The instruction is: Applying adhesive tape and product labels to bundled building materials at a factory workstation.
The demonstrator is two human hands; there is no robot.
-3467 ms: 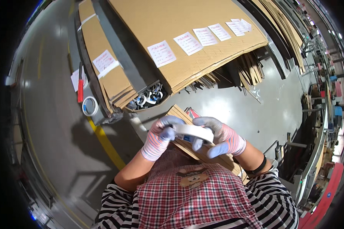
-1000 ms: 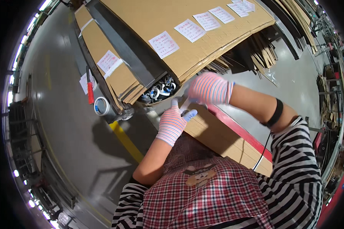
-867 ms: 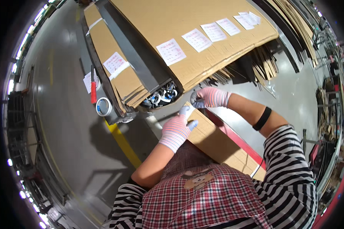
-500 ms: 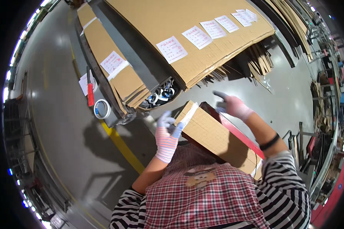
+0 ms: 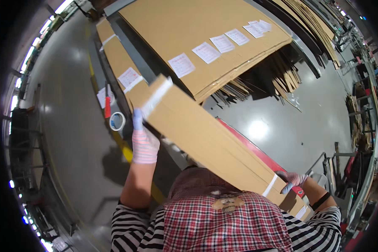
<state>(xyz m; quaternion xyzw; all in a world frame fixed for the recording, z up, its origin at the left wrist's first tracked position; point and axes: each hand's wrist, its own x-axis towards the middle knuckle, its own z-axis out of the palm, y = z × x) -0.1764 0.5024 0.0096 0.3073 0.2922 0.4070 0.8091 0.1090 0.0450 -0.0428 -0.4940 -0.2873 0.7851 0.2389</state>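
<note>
Shiny grey floor [image 5: 67, 138]
Lamps [image 5: 37, 41] at ten o'clock, dark racks [image 5: 22, 134] at nine, yellow line [image 5: 127, 153] at eight, glare [image 5: 258, 129] at three.

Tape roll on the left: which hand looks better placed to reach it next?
The left hand, probably: it is nearer the roll, while the right hand is toward the opposite end of the cardboard. Both hands hold it, so the left would likely need freeing first.
</note>
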